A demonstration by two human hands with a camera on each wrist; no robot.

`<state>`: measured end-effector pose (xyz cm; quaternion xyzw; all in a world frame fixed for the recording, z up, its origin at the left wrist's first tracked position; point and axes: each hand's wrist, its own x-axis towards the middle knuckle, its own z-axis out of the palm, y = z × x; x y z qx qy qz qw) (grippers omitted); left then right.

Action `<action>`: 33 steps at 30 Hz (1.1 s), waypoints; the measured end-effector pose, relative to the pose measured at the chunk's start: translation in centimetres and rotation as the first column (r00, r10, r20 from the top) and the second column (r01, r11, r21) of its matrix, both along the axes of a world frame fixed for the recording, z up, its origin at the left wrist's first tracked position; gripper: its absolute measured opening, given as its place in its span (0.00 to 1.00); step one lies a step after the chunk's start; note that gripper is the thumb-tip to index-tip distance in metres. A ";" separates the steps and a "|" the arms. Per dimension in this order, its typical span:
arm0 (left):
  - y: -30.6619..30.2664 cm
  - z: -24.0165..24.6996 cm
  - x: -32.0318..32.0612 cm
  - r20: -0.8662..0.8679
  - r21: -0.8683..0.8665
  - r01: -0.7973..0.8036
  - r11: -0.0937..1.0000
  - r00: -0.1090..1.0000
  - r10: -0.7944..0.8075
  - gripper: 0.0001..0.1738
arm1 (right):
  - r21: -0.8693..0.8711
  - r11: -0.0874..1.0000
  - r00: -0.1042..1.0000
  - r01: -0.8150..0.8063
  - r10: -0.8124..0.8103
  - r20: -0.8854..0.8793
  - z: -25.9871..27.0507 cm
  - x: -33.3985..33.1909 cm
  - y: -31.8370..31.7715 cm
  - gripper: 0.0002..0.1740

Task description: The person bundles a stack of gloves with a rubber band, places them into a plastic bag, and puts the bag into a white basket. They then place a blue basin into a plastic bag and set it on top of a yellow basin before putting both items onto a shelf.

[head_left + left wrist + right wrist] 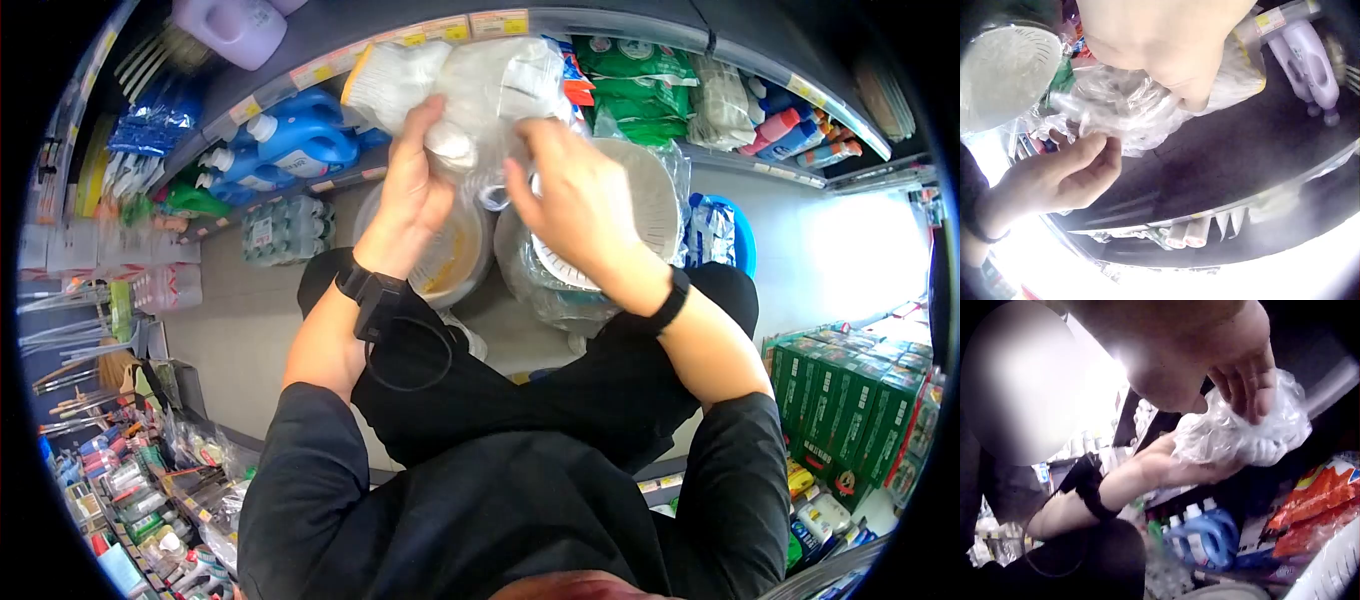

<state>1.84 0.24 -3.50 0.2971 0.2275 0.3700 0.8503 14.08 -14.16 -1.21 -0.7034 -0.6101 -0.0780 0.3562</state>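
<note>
A grey-floored shop aisle [250,330] is lined with dark shelves, on which blue plastic bottles with white caps [305,150] and shiny green plastic packets [635,85] are stocked. In front of the shelves, a bundle of white knitted gloves with a yellow-orange edge [393,82] is held up, partly covered by a crinkled clear plastic bag [510,95]. The bundle is gripped from the near side by the left hand [415,195], its thumb laid over the front. The clear plastic bag is pinched between the thumb and curled fingers of the right hand [580,195]. Below, a white slotted plastic basket [655,195] and a pale round tub [479,240] are seen side by side.
</note>
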 end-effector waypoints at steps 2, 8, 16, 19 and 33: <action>0.6 0.3 -0.6 0.000 -0.030 -0.001 1.000 1.000 0.001 0.28 | -0.008 0.999 0.999 0.039 -0.039 0.022 0.8 1.3 -0.5 0.13; 0.9 0.5 -1.0 -0.020 0.158 -0.039 0.987 0.999 0.042 0.30 | -0.053 0.994 0.993 -0.092 0.087 -0.084 0.2 3.5 -0.8 0.10; 2.9 -0.3 -2.7 -0.200 0.905 -0.022 0.425 0.859 0.472 0.36 | 0.097 0.990 0.581 0.099 0.022 -0.814 0.0 7.5 1.0 0.25; 2.1 0.8 -2.2 -0.040 0.999 0.050 -0.012 0.908 0.418 0.33 | 0.092 0.981 -0.015 -0.173 0.091 -0.996 -0.6 8.3 1.0 0.43; -0.3 -0.3 -3.4 -0.143 0.818 0.387 -0.426 0.854 0.500 0.35 | 0.083 0.949 -0.233 -0.305 0.011 -0.972 -3.0 6.2 0.2 0.25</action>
